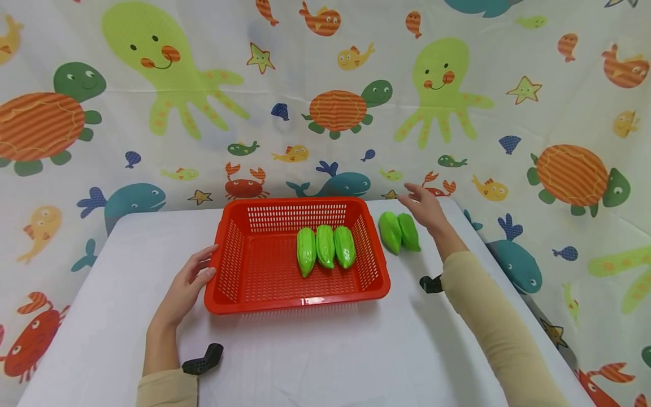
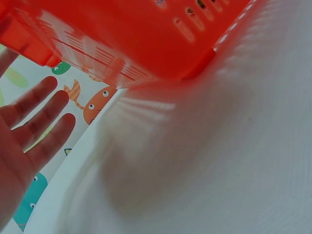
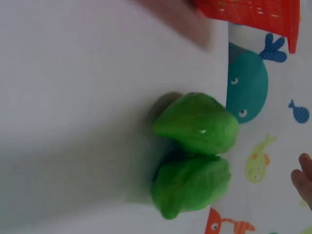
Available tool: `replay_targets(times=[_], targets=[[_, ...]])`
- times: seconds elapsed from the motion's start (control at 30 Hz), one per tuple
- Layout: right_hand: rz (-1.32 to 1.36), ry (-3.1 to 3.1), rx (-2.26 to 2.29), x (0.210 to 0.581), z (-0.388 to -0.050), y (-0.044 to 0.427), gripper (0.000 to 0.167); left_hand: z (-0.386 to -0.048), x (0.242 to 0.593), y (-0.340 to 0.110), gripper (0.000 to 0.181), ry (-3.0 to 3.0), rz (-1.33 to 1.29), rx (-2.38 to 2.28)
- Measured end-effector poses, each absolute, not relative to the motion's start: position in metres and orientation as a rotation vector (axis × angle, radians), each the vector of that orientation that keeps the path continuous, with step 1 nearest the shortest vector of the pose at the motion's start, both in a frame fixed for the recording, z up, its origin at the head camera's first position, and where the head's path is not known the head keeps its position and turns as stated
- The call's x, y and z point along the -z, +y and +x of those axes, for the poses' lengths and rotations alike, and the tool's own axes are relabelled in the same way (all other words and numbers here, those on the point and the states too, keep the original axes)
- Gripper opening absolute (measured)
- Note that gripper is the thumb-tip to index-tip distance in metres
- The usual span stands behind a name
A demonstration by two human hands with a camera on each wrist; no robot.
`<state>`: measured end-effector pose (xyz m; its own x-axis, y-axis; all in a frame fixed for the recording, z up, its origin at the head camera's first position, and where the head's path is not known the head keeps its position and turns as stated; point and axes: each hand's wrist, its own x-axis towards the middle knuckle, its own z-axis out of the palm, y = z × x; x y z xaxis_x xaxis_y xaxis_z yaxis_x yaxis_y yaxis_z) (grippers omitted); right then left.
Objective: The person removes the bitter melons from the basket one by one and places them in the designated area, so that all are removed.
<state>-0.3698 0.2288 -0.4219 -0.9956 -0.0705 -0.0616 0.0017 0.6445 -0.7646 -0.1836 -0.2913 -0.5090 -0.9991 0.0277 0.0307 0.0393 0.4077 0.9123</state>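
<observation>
A red plastic basket [image 1: 274, 257] stands on the white table. Inside, toward its right side, three glossy green ridged gourd-like vegetables [image 1: 325, 247] lie side by side. My left hand [image 1: 185, 282] is at the basket's left rim, its fingers straight in the left wrist view; whether they touch the rim is hard to tell. Right of the basket, two more green vegetables [image 1: 390, 232] lie against each other on the table. Just beyond them, to the right, my right hand [image 1: 424, 208] hovers with nothing in it, fingers loosely extended.
The white tabletop [image 1: 305, 362] extends in front of the basket and to its left. A sea-animal patterned cloth [image 1: 285, 68] hangs behind and at the sides of the table. A black wrist camera [image 1: 204, 360] hangs at the left cuff, another [image 1: 431, 284] at the right.
</observation>
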Motion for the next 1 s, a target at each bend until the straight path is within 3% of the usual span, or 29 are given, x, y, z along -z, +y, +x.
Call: replay_targets(times=[0.37, 1.0], targets=[[-0.175, 2.671, 1.447, 0.386, -0.354, 0.179, 0.063, -0.183, 0.506, -0.291, 0.059, -2.605, -0.069, 1.733], [-0.389, 2.651, 1.507, 0.361, -0.337, 0.130, 0.060, -0.182, 0.506, -0.291, 0.059, -2.600, -0.075, 1.755]])
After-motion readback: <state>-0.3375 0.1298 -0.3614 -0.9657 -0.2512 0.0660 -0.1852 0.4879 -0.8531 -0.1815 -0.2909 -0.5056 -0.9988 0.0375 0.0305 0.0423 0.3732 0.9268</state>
